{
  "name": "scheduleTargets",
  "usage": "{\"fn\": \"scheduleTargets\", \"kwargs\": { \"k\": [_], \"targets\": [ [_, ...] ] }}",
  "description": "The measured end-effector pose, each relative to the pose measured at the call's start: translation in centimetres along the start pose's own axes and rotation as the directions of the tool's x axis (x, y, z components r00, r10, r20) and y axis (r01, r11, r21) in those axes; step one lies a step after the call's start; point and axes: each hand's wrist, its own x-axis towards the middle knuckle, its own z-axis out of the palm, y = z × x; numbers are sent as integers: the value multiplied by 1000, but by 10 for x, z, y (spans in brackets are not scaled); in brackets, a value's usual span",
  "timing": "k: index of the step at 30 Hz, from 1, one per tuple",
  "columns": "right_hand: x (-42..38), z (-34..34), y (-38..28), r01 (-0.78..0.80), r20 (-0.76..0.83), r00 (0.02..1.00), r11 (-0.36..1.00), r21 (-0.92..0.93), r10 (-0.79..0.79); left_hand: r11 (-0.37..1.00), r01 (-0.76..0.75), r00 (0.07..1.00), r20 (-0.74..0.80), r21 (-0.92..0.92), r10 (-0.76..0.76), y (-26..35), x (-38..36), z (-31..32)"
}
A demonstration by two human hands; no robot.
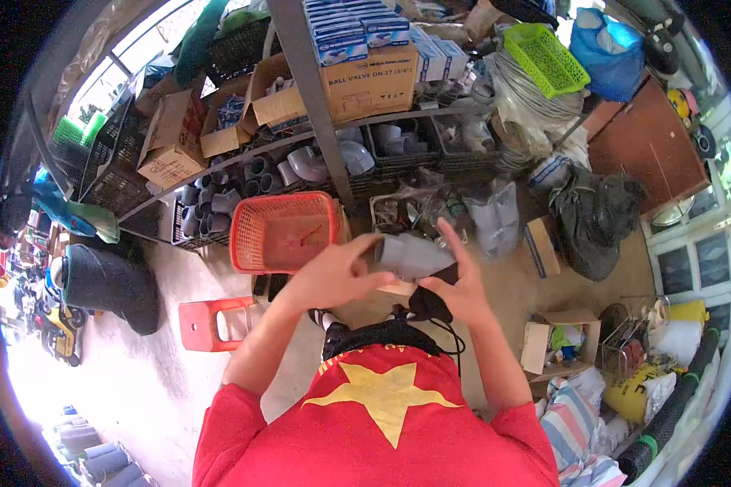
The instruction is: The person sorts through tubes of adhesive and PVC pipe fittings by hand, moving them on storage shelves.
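Between my hands, in front of my waist, is a grey plastic pipe fitting [414,255], slightly blurred and lying crosswise. My left hand [333,274] is at its left end, with the index finger by the rim and the thumb below. Around the right end curve the fingers of my right hand [463,286], with its thumb underneath. The exact finger contacts are partly hidden. Beyond my left hand stands a red plastic basket [237,235] with a little debris in its bottom.
A metal rack [321,122] ahead bears grey fittings, crates and a ball valve carton [369,81]. A red stool [211,323] stands on the floor at left. At right are a dark bag [593,223], an open cardboard box [538,349] and sacks [573,414].
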Motion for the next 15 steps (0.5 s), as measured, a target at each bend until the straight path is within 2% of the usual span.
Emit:
{"fn": "scheduleTargets", "kwargs": {
  "k": [2, 3, 4, 6, 7, 9, 10, 12, 13, 15],
  "targets": [
    [0, 4, -5, -143, 59, 989, 958, 247, 132, 911, -263, 937, -139, 318, 319, 0, 5, -11],
    [-1, 6, -6, -236, 117, 971, 901, 365, 207, 899, -293, 937, -90, 326, 338, 7, 6, -18],
    [-2, 7, -6, -325, 182, 945, 821, 468, 270, 885, -391, 905, -68, 254, 419, 3, 11, -17],
    [-5, 10, 2, -349, 237, 936, 792, 501, 262, 812, -575, 813, -44, 104, 581, -6, 21, -13],
    [-5, 10, 5, -361, 263, 930, 776, 517, 258, 832, -550, 830, -65, 74, 554, -4, 20, -12],
    [-5, 5, -2, -184, 237, 964, 944, 275, 119, 869, -494, 864, -107, 13, 492, 0, 13, -8],
    [-6, 2, -6, -83, 241, 969, 986, 144, 46, 874, -485, 864, -168, -24, 474, -1, 10, -3],
    [-7, 1, -22, -12, 244, 969, 999, -47, 24, 878, -468, 860, -279, -99, 427, -7, 6, 11],
    [-8, 0, -29, 24, 245, 969, 989, -144, 12, 900, -391, 896, -302, -191, 325, -10, 4, 19],
    [-9, -4, -36, -7, 299, 947, 940, -341, 116, 895, -236, 941, -320, -378, 112, -15, 3, 33]
  ]
}}
